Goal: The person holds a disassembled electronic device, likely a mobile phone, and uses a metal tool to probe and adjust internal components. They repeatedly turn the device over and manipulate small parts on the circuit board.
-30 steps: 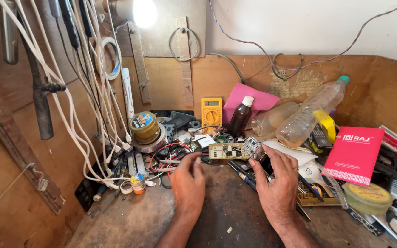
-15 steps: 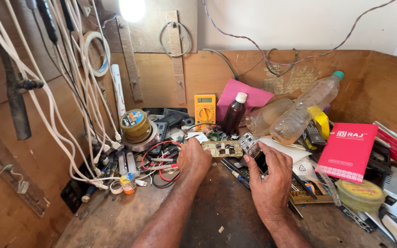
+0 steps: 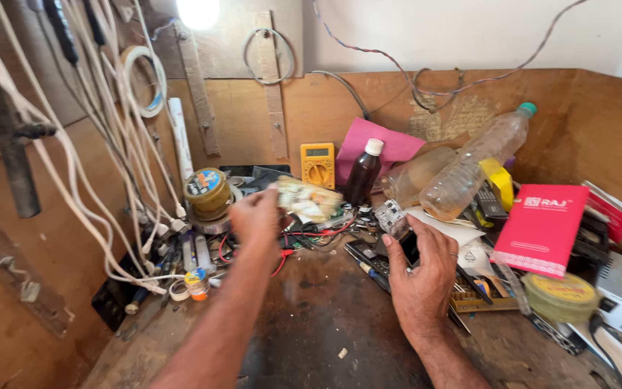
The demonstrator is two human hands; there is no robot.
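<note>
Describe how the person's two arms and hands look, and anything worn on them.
Both forearms are bare, with no sleeves, gloves or wristwatch in view. The right hand wears a thin ring on one of its fingers. The left hand shows no ring or band that can be made out; it is slightly blurred. Both arms look slim.

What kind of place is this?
Likely a small electronics repair bench: a yellow multimeter, a solder spool and hanging white cables crowd it, and the left hand lifts a circuit board.
</note>
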